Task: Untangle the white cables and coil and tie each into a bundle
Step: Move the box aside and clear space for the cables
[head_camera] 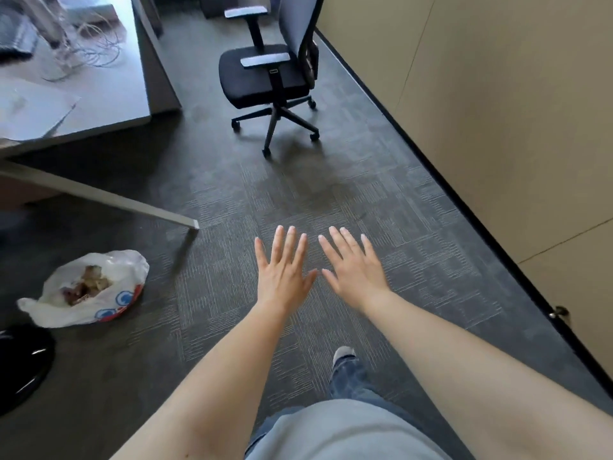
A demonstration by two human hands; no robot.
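Bare left hand, right hand: fingers spread, empty.

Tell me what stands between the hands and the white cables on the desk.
Nothing visible blocks the way. Both the left hand and the right hand are held out flat over bare carpet, while the white cables lie far off to the left on the desk. The office chair stands to the right of that line.

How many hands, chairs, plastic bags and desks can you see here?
Hands: 2, left hand and right hand
Chairs: 1, black office chair
Plastic bags: 1, white plastic bag on the floor
Desks: 1, grey desk
Total: 5
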